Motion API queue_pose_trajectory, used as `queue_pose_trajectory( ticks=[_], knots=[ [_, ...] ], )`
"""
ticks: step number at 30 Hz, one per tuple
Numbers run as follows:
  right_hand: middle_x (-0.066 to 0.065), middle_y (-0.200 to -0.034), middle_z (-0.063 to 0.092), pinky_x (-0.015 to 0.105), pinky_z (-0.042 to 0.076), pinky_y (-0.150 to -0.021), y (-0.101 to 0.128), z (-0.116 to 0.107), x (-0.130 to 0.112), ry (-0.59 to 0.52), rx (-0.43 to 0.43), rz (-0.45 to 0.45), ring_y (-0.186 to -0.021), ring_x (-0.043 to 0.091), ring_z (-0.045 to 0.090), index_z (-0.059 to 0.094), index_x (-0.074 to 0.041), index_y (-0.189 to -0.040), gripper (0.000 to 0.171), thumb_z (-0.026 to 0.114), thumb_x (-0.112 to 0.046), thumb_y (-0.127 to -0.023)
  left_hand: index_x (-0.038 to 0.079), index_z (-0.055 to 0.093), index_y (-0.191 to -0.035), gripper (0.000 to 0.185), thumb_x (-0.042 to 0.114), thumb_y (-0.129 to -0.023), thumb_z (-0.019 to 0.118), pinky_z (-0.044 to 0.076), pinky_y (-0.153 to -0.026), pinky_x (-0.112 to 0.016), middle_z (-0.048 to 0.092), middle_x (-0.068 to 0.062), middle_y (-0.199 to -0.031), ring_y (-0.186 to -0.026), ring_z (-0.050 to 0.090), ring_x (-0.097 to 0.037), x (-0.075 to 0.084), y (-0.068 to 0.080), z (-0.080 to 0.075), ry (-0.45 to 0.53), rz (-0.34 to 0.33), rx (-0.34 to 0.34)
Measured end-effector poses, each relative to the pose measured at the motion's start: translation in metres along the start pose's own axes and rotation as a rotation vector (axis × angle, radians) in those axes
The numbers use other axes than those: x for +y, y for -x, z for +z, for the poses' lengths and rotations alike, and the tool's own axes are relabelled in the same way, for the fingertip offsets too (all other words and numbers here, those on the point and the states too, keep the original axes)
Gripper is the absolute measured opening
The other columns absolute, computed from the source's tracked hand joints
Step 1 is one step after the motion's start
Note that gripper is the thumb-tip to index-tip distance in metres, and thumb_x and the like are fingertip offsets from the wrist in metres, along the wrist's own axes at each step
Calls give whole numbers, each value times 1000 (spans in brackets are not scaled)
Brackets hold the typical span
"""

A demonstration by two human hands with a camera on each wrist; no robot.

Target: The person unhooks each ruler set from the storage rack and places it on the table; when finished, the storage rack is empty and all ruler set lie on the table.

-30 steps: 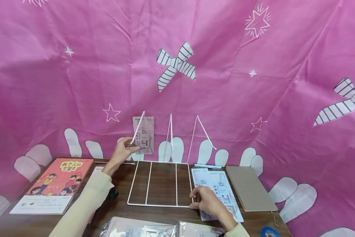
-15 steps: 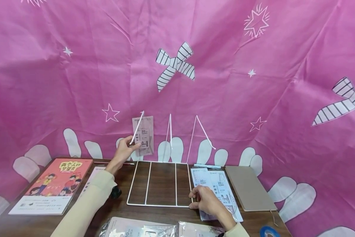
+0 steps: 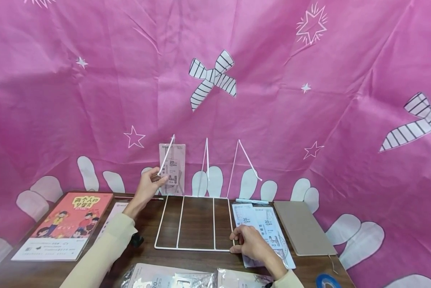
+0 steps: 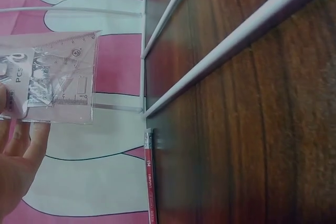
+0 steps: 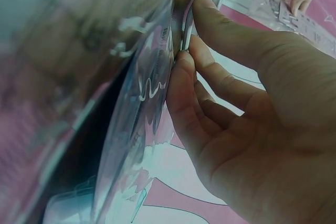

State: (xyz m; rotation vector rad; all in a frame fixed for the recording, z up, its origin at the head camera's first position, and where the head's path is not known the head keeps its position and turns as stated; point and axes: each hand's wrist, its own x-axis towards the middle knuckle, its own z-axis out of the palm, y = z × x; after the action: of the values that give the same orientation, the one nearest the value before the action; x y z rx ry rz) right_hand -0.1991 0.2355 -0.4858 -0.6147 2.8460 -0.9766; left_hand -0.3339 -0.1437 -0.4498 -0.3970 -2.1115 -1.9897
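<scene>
My left hand (image 3: 147, 190) pinches a pink-backed ruler set packet (image 3: 178, 154), thumb in front and fingers behind. The packet stands upright behind the left slanting prong of a white wire rack (image 3: 193, 249), its lower edge near the rack's back bar. Through the clear plastic in the left wrist view, a set square (image 4: 65, 72) with scale marks shows. My right hand (image 3: 252, 244) pinches the right side wire of the rack near the front corner, as the right wrist view also shows. The top of the left prong overlaps the packet's upper edge.
More ruler set packets (image 3: 267, 228) lie to the rack's right, with others (image 3: 175, 276) at the front edge. A red book (image 3: 71, 220) lies left, a brown notebook (image 3: 301, 230) right, blue tape (image 3: 327, 281) front right. A pencil (image 4: 151, 182) lies along the back edge.
My left hand has lowered the packet slightly and shifted it a little left. My right hand stays in place on the rack, which has not moved.
</scene>
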Motion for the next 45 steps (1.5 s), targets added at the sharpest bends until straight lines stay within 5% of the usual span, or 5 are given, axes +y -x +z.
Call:
queue_pose_trajectory(
  ticks=[12, 20, 45],
  knots=[
    [-3, -72, 61, 24, 45, -59, 0, 0, 0, 7, 2, -11, -64, 2, 49, 72, -9, -90, 29, 95, -12, -72, -14, 63, -106, 16, -3, -97, 69, 60, -78, -20, 73, -18, -100, -88, 71, -4, 6, 14, -7, -38, 34, 5],
    [-2, -74, 61, 24, 45, -59, 1, -1, 1, -12, -4, 6, -66, 7, 52, 72, -8, -91, 29, 95, -12, -73, -16, 63, -119, 25, -5, -97, 68, 60, -86, -21, 70, -33, -112, -92, 70, -1, 11, 26, -12, -47, 14, -10],
    [-3, -73, 60, 24, 45, -59, 0, 1, 2, 2, 5, -3, -66, 7, 52, 72, -9, -89, 29, 95, -11, -72, -13, 66, -118, 24, -3, -97, 69, 60, -81, -21, 72, -30, -107, -90, 69, -6, 22, 53, -16, -101, 32, -25]
  ],
)
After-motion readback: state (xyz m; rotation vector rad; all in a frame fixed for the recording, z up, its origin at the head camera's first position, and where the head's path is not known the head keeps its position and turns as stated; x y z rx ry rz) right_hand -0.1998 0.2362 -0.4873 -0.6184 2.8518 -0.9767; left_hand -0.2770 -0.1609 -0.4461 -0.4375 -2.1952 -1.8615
